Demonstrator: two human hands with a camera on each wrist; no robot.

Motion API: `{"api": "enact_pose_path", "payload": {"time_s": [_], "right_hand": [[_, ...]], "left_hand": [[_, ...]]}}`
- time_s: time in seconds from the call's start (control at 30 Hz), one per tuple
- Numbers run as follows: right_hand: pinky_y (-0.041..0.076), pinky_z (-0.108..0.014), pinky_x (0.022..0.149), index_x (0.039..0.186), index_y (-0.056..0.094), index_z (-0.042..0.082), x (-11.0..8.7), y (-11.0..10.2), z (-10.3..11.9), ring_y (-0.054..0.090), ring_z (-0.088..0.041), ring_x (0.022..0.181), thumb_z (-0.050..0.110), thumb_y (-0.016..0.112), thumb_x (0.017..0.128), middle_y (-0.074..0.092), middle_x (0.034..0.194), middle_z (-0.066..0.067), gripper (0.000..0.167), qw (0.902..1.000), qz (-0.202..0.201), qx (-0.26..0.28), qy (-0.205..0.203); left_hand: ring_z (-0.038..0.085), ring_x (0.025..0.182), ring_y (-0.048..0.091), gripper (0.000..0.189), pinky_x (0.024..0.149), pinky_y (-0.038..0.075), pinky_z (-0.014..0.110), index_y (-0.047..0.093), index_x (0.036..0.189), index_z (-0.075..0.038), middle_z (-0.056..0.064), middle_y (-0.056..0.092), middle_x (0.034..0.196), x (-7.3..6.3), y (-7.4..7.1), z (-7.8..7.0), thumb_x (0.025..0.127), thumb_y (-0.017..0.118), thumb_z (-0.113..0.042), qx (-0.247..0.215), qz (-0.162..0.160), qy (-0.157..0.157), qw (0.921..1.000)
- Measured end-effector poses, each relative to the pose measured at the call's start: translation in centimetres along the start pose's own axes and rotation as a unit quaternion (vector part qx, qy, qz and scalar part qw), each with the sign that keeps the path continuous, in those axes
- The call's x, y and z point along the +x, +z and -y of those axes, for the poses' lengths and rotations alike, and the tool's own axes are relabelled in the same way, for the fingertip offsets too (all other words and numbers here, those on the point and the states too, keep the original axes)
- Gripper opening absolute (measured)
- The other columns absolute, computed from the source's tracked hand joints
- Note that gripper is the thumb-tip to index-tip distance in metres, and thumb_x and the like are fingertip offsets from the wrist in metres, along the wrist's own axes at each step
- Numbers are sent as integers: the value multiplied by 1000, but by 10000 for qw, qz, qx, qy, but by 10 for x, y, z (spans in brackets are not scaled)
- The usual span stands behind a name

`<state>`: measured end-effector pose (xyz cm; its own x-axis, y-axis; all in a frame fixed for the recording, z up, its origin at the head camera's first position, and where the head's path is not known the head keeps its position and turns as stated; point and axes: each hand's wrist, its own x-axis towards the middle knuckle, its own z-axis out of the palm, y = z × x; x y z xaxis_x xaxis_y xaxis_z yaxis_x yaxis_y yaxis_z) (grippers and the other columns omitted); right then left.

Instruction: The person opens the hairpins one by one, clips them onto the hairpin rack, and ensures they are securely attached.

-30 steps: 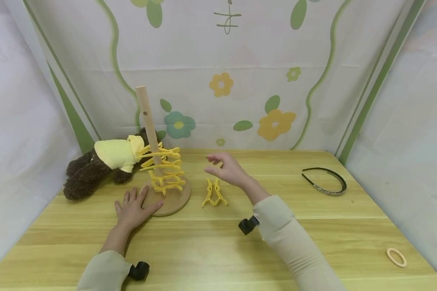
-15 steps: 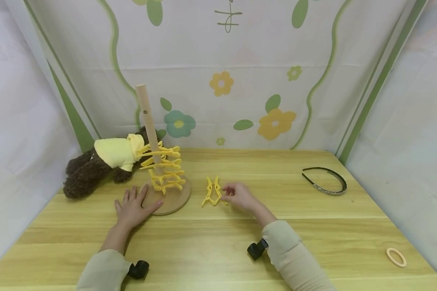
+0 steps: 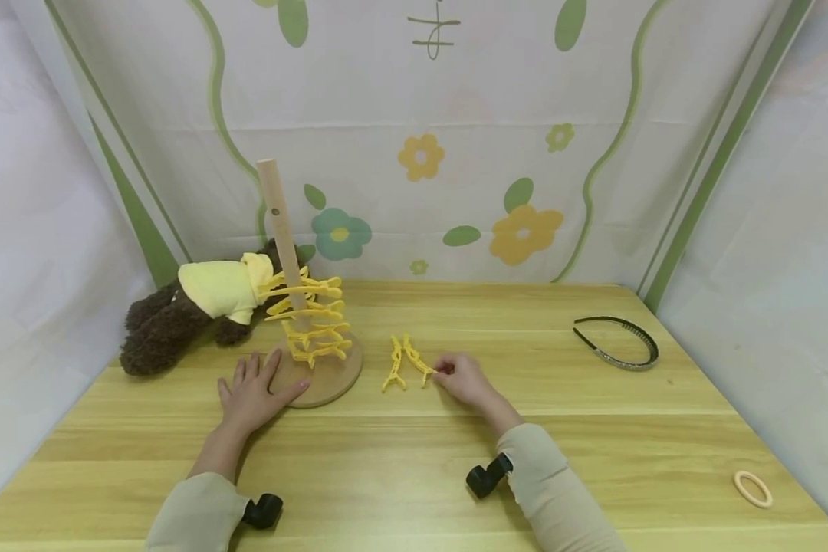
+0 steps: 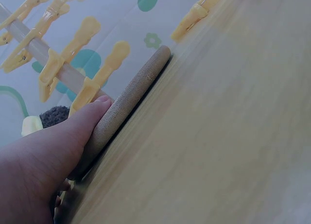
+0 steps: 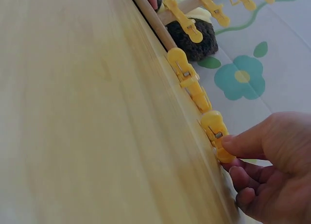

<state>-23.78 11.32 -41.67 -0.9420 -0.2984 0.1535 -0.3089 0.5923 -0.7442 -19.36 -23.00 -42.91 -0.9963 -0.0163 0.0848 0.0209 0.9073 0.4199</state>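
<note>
In the head view my left hand lies with fingers spread on the round wooden base of an upright post. Its thumb presses the base's rim in the left wrist view. Several yellow hair clips are clamped on the post, one above another. Two more lie on the table right of the base. My right hand pinches the handle end of the nearer yellow hair clip between thumb and fingers. The other loose clip lies just left of it, untouched.
A brown plush bear in a yellow top lies behind the post at the left. To the right are a black headband and, near the edge, a pale wooden ring. A flowered cloth hangs behind the table.
My right hand has come down from above the loose clips and taken hold of the right one, whose handle end has swung rightward. The left hand has stayed on the base.
</note>
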Motion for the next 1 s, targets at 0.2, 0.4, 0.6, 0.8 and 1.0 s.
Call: {"api": "enact_pose_path", "payload": {"time_s": [0.2,0.4,0.6,0.8,1.0], "right_hand": [[43,-29,62,77,67,2,-4,-10,-11,52,-13,68,4,65,75,60,72,0,4,9990,-424,-1,166],[43,-31,64,81,68,4,-7,-19,-23,54,-16,73,5,64,76,62,78,-3,6,9979,-597,-75,259],[43,-36,73,96,61,-4,-12,-22,-25,51,-22,84,25,70,72,57,91,-9,39,9983,-408,-326,256],[38,-35,71,91,60,-1,-15,-19,-25,45,-21,81,27,75,66,51,87,-8,40,9940,-434,-1003,16],[40,-39,75,97,60,-4,-16,-20,-26,50,-24,84,14,70,72,54,90,-11,33,9964,-705,-459,57]], "left_hand": [[47,122,0,91,83,-9,67,16,140,-12,30,11,135,0,-1,0,73,43,-67,-15,5,11,10000],[47,122,0,91,83,-8,67,16,140,-12,31,11,135,-1,-1,-1,73,44,-67,-16,7,29,10000],[48,121,0,91,82,-8,67,16,139,-11,31,11,135,0,1,0,73,44,-67,-25,-3,48,10000],[48,121,2,91,82,-8,67,18,139,-12,31,12,135,1,2,2,73,43,-68,-15,-63,74,10000],[48,121,1,91,82,-8,67,17,139,-12,31,12,135,0,3,3,72,44,-68,-25,-45,74,10000]]}}
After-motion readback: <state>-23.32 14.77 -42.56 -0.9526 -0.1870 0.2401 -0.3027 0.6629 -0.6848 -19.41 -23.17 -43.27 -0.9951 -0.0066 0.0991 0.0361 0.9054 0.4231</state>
